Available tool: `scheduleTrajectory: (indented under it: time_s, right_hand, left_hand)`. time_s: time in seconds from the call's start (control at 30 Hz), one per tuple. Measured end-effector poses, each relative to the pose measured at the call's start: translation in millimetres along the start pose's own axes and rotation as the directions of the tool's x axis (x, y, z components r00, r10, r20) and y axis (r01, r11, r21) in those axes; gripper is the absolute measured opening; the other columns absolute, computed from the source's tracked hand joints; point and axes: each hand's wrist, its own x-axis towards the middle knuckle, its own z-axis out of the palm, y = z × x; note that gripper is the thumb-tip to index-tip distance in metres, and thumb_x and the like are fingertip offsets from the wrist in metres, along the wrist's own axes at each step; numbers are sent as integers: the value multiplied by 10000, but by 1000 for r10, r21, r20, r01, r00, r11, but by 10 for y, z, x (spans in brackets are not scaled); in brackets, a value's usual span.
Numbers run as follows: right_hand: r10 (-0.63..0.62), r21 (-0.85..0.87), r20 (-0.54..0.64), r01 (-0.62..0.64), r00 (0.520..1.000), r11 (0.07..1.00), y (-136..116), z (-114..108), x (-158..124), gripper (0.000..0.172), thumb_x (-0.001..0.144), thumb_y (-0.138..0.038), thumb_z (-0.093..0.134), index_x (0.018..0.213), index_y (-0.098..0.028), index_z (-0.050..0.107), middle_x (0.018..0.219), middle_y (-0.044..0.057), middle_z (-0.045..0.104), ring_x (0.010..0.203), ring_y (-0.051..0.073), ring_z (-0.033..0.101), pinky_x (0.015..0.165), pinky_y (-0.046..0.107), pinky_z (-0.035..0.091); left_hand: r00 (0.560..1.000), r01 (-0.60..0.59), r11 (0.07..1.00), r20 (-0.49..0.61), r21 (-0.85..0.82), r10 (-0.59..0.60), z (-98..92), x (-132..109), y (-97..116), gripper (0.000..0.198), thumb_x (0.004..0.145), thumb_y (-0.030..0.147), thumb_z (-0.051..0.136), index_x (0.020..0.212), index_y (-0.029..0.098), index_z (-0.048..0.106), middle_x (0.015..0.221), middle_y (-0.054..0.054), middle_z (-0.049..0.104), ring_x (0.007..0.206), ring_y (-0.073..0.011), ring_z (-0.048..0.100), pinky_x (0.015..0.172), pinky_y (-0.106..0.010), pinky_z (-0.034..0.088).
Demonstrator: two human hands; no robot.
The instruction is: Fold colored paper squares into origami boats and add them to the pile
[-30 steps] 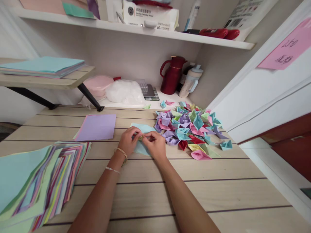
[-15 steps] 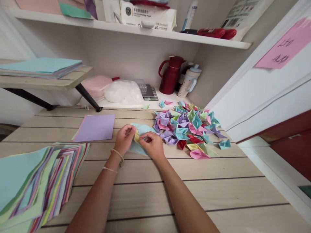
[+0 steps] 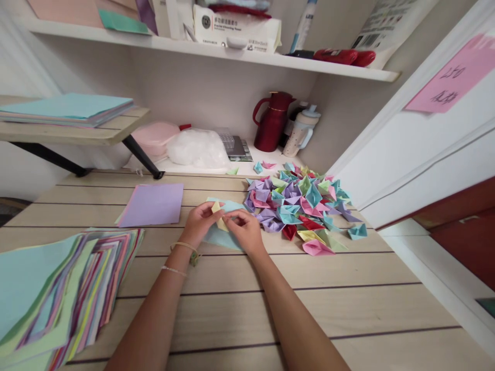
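Note:
Between my two hands is a small piece of folded yellow paper (image 3: pixel 221 223), partly covered by fingers. My left hand (image 3: pixel 200 220) pinches its left side between thumb and fingers. On its right side my right hand (image 3: pixel 246 228) has its fingertips closed on the paper. Underneath lies a light blue sheet (image 3: pixel 222 238) on the wooden table. Just right of my right hand spreads a heap of small folded paper boats (image 3: pixel 292 193) in purple, blue, pink, red, green and yellow.
Purple square sheets (image 3: pixel 152 205) lie left of my hands. A large stack of coloured paper (image 3: pixel 77 288) covers the table's left front. Behind stand a red jug (image 3: pixel 273 123), a speckled bottle (image 3: pixel 301 131) and a white plastic bag (image 3: pixel 198 148). A raised wooden stand (image 3: pixel 116 129) holds more paper.
The yellow paper has turned slightly in my fingers, and more of it shows above my left thumb. Both hands stay nearly in place. The camera view has shifted a little.

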Motion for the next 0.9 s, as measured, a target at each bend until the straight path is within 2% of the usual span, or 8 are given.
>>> scheduleTrajectory:
  time_s: [0.1,0.23,0.33,0.43,0.53,0.67,0.77,0.9]
  right_hand:
    - [-14,-29,23,15,1000,999,-8,20,-15,193,750,-362,632,832,-189,661,805,21,665,577,108,539,556,234,426]
    - [-12,-21,42,13,999,1000,5,63,-40,424,686,-390,717,1044,-205,584,803,11,686,602,120,578,586,239,459]
    - [-45,-19,22,46,999,999,14,88,-57,310,742,-361,667,995,-199,586,667,-20,649,556,119,576,549,227,448]
    - [-38,22,-164,42,986,999,0,64,-54,239,783,-377,617,923,-187,577,679,-8,643,526,121,589,523,230,457]
    - [-4,43,-436,26,900,999,-58,-25,-25,273,811,-415,569,919,-165,589,757,33,649,583,142,629,582,258,496]
    - [31,40,-578,-10,816,999,-172,-128,5,461,831,-429,524,1192,-142,542,967,105,657,753,168,657,677,279,514]
    - [28,25,-543,-17,840,1000,-188,-100,-2,608,814,-414,541,1353,-166,408,1079,120,621,706,136,624,635,258,506]
    - [41,-1,-473,-47,880,999,-87,-9,-30,689,796,-385,559,1402,-152,329,794,3,579,551,98,504,558,228,455]
  left_hand:
    - [997,-11,999,-73,40,14,-14,18,-10,286,551,333,818,706,144,671,634,19,638,588,-101,545,574,-203,411]
    - [990,-29,999,-134,38,34,-9,20,-5,282,582,362,793,660,147,629,604,29,611,573,-92,530,558,-195,393]
    - [989,-32,999,-143,-4,31,-1,19,3,297,581,367,795,680,148,620,629,24,618,600,-97,550,584,-200,413]
    - [985,-53,995,-167,-85,38,-9,26,13,363,562,363,811,789,149,627,735,-5,659,716,-126,611,689,-232,462]
    - [986,-44,992,-165,-120,24,-25,28,27,414,580,366,803,878,146,618,800,-31,673,787,-142,633,766,-268,478]
    - [990,-11,997,-139,-81,-1,-27,31,34,409,571,367,797,861,132,630,756,-24,658,721,-127,626,742,-268,486]
    - [993,-3,998,-121,-61,-4,-23,47,17,380,553,335,804,832,132,645,738,-18,653,724,-129,627,733,-266,493]
    - [994,-5,999,-108,-38,1,-32,63,-17,318,562,289,798,800,136,654,710,-15,657,731,-132,630,726,-261,498]
